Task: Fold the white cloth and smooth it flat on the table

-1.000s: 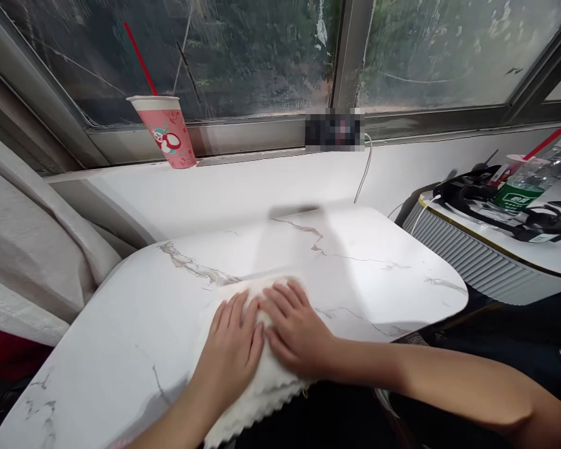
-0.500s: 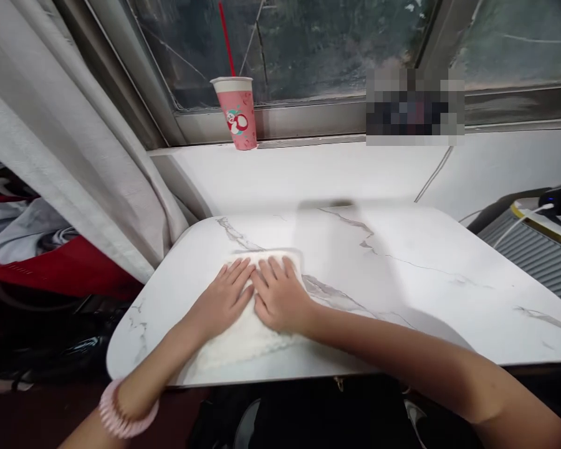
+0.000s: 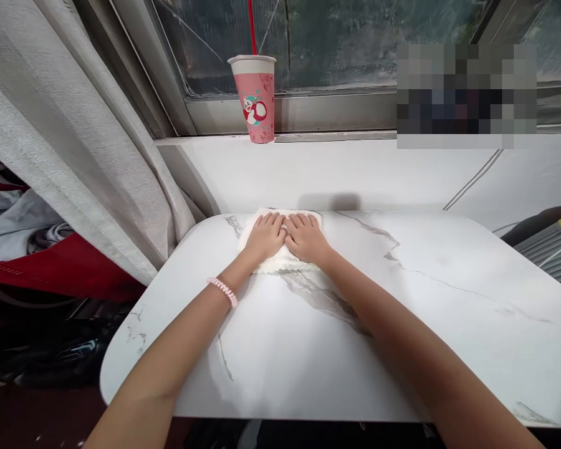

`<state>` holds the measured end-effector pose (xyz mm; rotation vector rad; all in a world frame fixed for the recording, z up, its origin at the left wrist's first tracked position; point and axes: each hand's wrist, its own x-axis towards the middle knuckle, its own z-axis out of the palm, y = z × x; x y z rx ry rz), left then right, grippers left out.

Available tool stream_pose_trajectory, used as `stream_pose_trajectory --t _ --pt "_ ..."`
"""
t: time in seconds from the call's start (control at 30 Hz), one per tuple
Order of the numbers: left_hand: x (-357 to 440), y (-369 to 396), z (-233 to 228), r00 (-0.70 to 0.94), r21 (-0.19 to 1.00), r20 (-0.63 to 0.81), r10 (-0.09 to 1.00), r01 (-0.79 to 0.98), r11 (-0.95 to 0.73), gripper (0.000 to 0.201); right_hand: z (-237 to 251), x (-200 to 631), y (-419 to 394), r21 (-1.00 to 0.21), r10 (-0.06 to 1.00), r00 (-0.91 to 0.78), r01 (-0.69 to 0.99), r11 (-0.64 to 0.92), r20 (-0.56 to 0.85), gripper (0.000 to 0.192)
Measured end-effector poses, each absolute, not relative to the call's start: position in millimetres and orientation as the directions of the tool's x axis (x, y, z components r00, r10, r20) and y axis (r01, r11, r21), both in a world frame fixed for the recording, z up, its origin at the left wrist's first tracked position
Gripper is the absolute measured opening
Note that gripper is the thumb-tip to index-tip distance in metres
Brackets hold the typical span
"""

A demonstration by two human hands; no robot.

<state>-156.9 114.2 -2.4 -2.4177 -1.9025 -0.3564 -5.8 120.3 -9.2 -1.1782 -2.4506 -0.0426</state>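
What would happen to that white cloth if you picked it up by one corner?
The white cloth would probably droop and hang limp: it looks soft and lies flat under the left hand and right hand. It likely weighs little and slides easily on the smooth marble table.

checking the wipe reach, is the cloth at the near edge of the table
No, the cloth lies at the far edge of the table by the wall, with the left hand and right hand pressed flat on it.
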Motion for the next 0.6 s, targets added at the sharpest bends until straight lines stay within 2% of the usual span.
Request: stream_pose_trajectory --t 0.13,0.37,0.6 --pt "-173.5 133.7 -3.0 0.216 0.151 0.223 0.951 0.956 -0.252 0.044 -10.9 -20.0 137.1 -0.15 0.747 -0.548 0.759 0.633 0.377 0.043" --pt "-225.3 155.9 -1.2 0.21 0.197 0.232 0.95 0.946 -0.257 0.041 -16.7 -69.9 163.5 -0.111 0.706 -0.542 0.752 0.65 0.456 0.039" --pt "-243.2 158.1 -3.9 0.143 0.193 0.278 0.95 0.96 -0.201 0.041 -16.8 -95.6 170.3 -0.137 0.73 -0.521 0.765 0.629 0.442 0.041"
